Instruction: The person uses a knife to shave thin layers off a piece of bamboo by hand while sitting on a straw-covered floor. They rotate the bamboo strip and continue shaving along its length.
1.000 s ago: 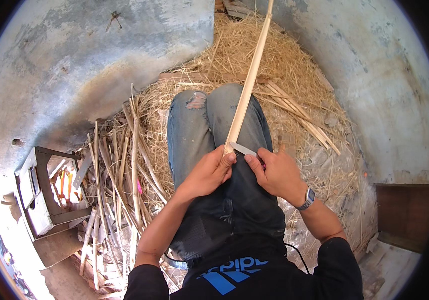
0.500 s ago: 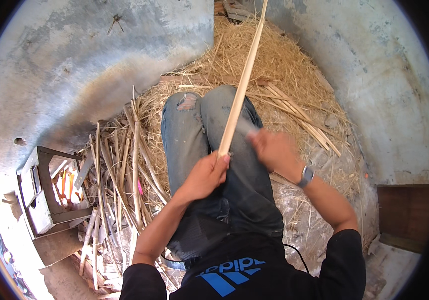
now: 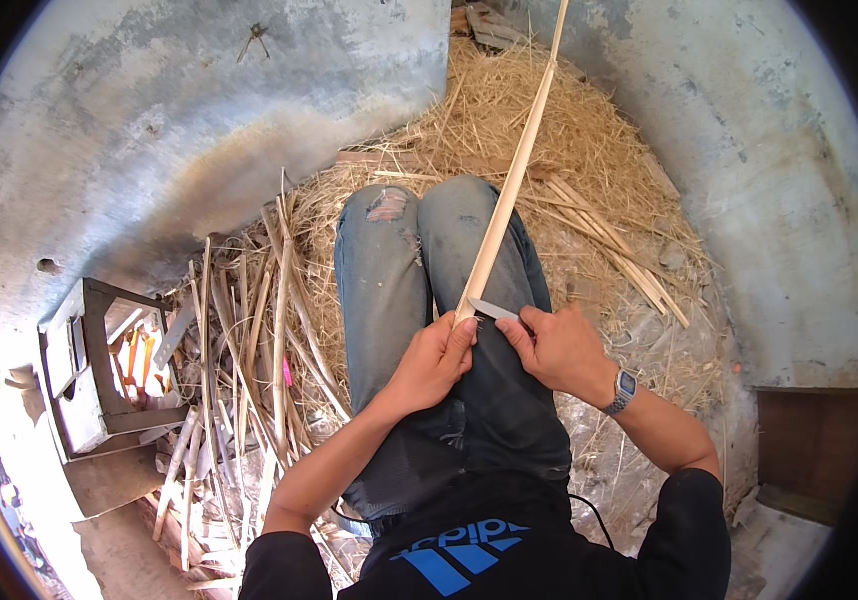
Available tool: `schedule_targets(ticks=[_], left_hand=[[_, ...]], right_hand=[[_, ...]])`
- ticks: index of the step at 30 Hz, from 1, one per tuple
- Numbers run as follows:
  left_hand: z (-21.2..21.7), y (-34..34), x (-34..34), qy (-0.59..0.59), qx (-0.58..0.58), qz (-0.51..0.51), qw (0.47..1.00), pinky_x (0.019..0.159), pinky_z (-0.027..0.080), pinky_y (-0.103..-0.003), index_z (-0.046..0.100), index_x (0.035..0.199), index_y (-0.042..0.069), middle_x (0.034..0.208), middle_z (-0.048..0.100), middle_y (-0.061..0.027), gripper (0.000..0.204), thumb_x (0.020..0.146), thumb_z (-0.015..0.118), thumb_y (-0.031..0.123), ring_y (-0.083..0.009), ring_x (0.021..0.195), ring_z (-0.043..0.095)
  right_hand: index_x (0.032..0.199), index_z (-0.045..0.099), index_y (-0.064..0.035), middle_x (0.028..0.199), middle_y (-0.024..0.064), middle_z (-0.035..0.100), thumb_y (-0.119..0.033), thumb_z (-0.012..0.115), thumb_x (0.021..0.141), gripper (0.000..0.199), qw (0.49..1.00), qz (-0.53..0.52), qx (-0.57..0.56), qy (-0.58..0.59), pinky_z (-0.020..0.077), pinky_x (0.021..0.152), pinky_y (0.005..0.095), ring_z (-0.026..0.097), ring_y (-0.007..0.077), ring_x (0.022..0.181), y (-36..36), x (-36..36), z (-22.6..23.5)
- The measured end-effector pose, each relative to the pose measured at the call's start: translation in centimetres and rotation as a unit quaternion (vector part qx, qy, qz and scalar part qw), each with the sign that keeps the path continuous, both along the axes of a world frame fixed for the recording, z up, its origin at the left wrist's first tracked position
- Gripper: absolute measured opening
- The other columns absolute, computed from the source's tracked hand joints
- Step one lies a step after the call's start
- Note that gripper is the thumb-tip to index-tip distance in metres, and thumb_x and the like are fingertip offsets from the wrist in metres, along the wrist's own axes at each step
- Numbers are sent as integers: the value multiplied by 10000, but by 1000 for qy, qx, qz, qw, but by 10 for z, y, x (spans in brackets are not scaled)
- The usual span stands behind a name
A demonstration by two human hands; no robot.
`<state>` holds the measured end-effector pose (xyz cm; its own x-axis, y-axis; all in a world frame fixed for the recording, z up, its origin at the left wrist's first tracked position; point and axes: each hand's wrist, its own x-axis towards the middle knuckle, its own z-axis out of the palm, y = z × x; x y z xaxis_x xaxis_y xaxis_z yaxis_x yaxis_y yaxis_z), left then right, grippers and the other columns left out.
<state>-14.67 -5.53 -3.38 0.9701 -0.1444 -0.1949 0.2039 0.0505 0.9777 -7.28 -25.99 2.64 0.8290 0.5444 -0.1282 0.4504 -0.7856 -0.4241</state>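
A long pale cane strip (image 3: 509, 190) runs from the person's lap up and away over the knees of their blue jeans (image 3: 419, 300), its lower end pinched between thumb and curled fingers of the left hand (image 3: 434, 360). Just right of that end, the right hand (image 3: 559, 350) has its fingers wrapped tight round a small knife (image 3: 494, 309), whose blade lies flat against the strip. Left of the strip's lower end lies a heap of rough cane pieces (image 3: 249, 340); beyond its upper part lies a bed of shavings (image 3: 569, 150). A slip of the blade could nick the left thumb, which sits right beside the edge, or it could bite too deep and split the strip.
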Motion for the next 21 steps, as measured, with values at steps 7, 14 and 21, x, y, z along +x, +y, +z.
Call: schedule_targets(ticks=[7,14,21], left_hand=[[-2,-2,0,-17,53,17,998,488,358,-248,496,942,72,586,455,44,388,1136,423,400,-52,508,419],[1,-6,-1,-21,58,30,998,503,380,-269,508,921,53,590,480,19,400,1134,438,384,-74,512,449],[2,-6,-3,-28,91,32,995,488,369,-250,501,942,61,597,473,34,379,1139,423,376,-58,507,437]], right_hand=[[743,639,-66,584,196,609,-482,583,1025,505,997,7,-21,-75,492,525,529,626,437,554,-7,15,-6],[771,652,-76,576,196,606,-496,568,1028,500,994,10,-7,-109,489,516,533,632,419,545,-13,30,-12],[839,707,-72,622,211,650,-585,547,1007,563,995,-16,-21,-93,538,555,544,678,450,615,-18,40,-14]])
